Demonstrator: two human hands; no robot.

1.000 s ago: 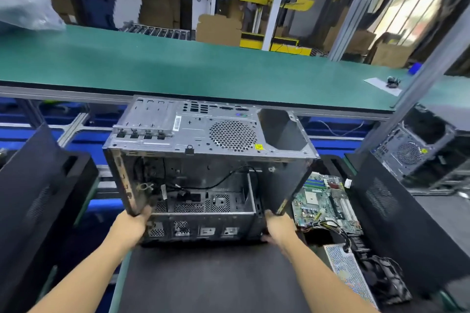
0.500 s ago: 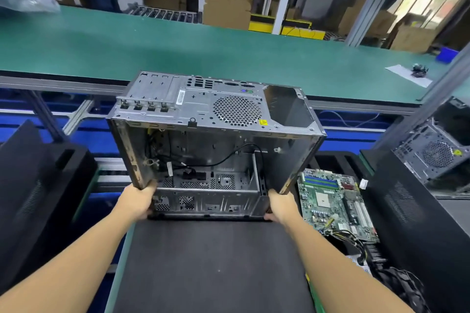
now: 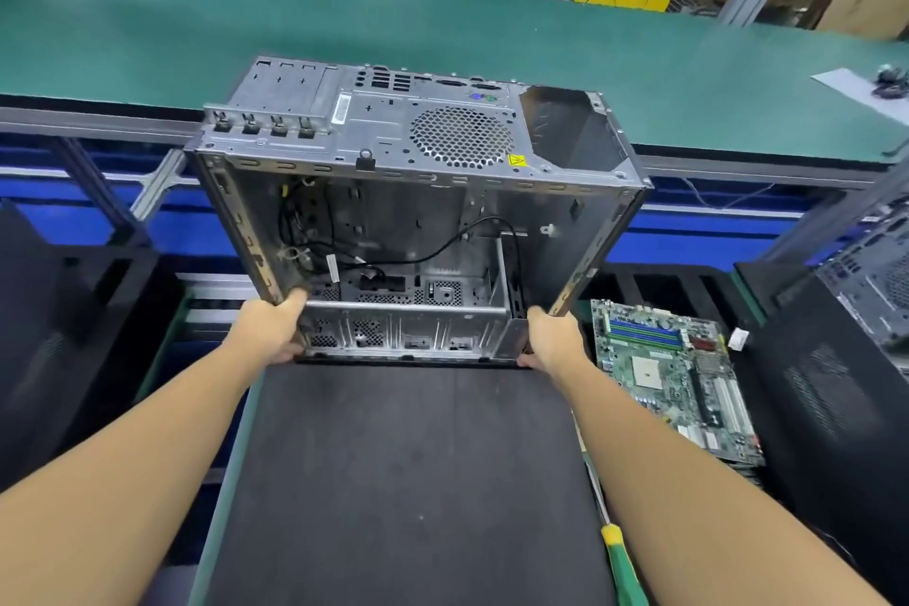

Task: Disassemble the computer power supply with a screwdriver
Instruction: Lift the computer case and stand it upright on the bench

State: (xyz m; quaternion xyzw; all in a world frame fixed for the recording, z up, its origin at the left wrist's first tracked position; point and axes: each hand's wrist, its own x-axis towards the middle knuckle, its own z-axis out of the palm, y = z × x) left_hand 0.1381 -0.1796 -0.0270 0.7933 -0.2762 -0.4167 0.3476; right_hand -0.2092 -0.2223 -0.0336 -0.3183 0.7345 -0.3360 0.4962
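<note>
An empty grey metal computer case (image 3: 423, 138) stands tilted at the far edge of the black mat (image 3: 408, 482), its open side facing me and its rear panel on top. The power supply bay at the case's top right is an empty hole. My left hand (image 3: 275, 327) grips the case's lower left edge. My right hand (image 3: 553, 340) grips its lower right edge. Black cables hang loose inside. A screwdriver with a green and yellow handle (image 3: 621, 566) lies at the mat's right edge, beside my right forearm.
A green motherboard (image 3: 674, 379) lies to the right of the case. Black side panels (image 3: 836, 408) lean at the far right, another (image 3: 59, 335) at the left. A green conveyor belt (image 3: 442, 35) runs behind the case. Another case (image 3: 870, 261) stands at the right.
Both hands have kept their grip while the case rose and came closer to me. The view has tipped downward, bringing the screwdriver into sight.
</note>
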